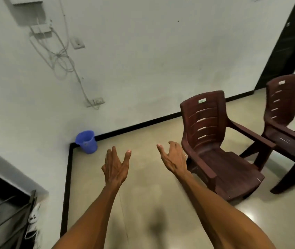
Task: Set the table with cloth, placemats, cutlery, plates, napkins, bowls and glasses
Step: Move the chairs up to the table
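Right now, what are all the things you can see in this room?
Chairs: two, dark brown plastic, right side on the floor, side by side.
Bucket: one, blue, in the corner by the wall.
Cables: a white tangle, hanging on the wall, upper left.
Wall socket: one, white, low on the wall.
Doorway: one, dark, far right.
No table or tableware shows.
Hands: two, bare, open and empty, left hand, right hand, held out over the floor.

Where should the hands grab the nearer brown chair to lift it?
Probably by its two armrests, from the front: the nearer chair faces right of view, its arms jutting out as bars. Both the left hand and right hand are open, empty.
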